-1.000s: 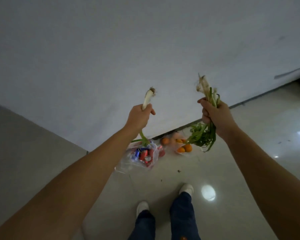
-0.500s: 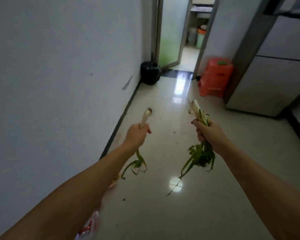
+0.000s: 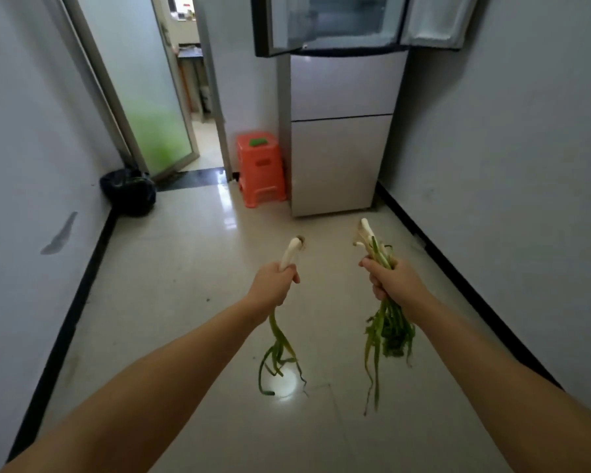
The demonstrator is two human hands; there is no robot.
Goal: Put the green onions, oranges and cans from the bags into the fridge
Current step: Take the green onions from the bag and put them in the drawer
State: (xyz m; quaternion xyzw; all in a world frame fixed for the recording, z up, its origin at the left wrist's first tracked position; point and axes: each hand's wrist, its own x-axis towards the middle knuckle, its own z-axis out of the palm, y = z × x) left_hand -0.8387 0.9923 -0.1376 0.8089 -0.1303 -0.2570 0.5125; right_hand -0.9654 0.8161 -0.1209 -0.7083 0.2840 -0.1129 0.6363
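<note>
My left hand (image 3: pixel 274 283) grips a single green onion (image 3: pixel 290 251), white root end up and limp green leaves hanging below the fist. My right hand (image 3: pixel 391 283) grips a bunch of green onions (image 3: pixel 389 331), white ends up and leaves drooping. Both hands are held out in front of me above the floor. The fridge (image 3: pixel 338 138) stands straight ahead at the end of the corridor, its upper doors swung open. The bags, oranges and cans are out of view.
An orange plastic stool (image 3: pixel 260 169) stands left of the fridge. A black bin bag (image 3: pixel 129 190) sits by the left wall near a frosted glass door (image 3: pixel 144 97). Walls line both sides of the tiled floor (image 3: pixel 191 274).
My view has turned from the bags on the floor by the wall to face along the corridor, and the fridge is now straight ahead. Both hands keep their hold on the green onions.
</note>
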